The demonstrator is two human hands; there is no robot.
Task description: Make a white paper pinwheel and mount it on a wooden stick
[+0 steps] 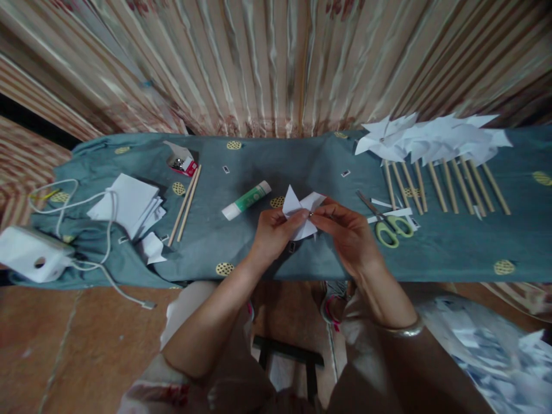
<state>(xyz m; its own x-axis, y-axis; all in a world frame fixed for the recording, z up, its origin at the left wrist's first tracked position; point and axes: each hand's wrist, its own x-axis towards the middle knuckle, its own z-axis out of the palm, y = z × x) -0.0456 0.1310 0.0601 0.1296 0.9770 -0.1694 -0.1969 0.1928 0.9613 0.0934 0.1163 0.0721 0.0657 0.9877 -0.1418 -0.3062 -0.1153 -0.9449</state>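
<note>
Angled inward above the counter [302, 155], left hand [272, 233] and right hand [353, 236] each had a pinching grip on one paper pinwheel [292, 201]; two bare sticks [183, 223] and perhaps nine mounted pinwheels [431, 138] lay apart.

We are seeing a white paper pinwheel [292, 201], a green-and-white glue stick [247, 200], yellow-green-handled scissors [387, 221] and tan wooden sticks [190, 204]; the teal-grey cloth [207, 201] is showing black-speckled yellow ovals [225, 269], while the curtain [259, 69] is running in beige and brown stripes.
</note>
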